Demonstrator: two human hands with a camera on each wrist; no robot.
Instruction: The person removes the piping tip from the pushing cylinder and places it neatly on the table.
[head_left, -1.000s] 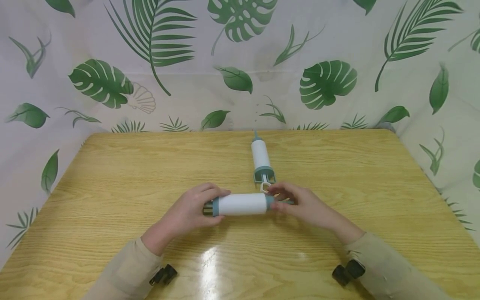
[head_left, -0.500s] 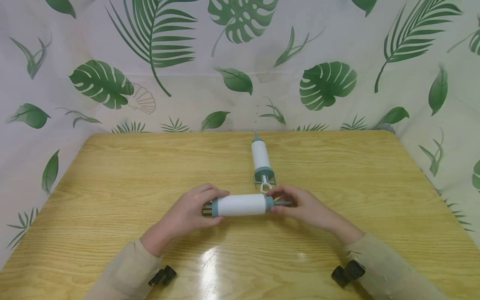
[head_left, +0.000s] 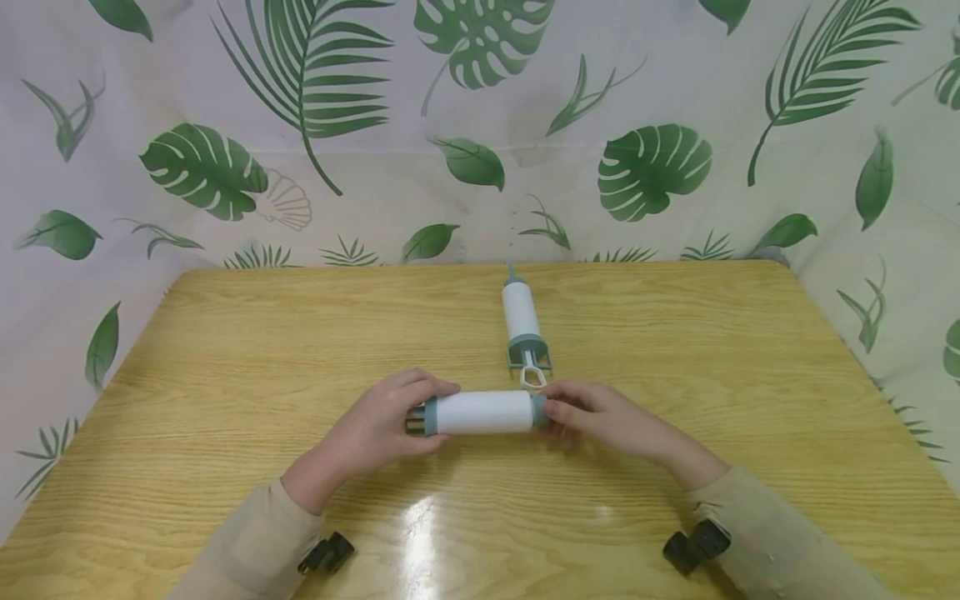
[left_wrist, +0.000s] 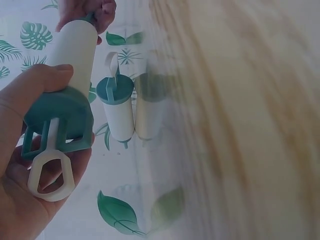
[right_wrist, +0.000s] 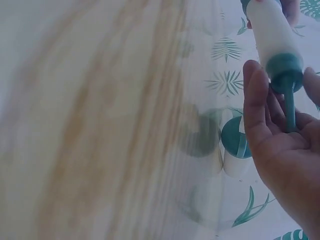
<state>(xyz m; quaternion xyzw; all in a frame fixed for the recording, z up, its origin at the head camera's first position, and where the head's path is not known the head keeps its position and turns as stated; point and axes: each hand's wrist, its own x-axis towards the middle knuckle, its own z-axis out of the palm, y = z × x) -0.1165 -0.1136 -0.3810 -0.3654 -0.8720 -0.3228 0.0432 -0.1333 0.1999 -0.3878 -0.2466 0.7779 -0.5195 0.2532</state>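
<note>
Lower ctr of head view, white syringe [head_left: 483, 412] ran crosswise, L hand [head_left: 382, 417] pinched its flanged end [left_wrist: 65, 112] betw. thumb & fingers, R hand [head_left: 611, 417] curled fingers round nozzle end [right_wrist: 285, 67], 2nd syringe [head_left: 521, 310] sat just above, on tabletop [head_left: 300, 333].

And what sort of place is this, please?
Probably an indoor recording setup: a yellow wooden table, a white backdrop printed with green leaves behind it, and small black cameras on beige sleeves.
</note>
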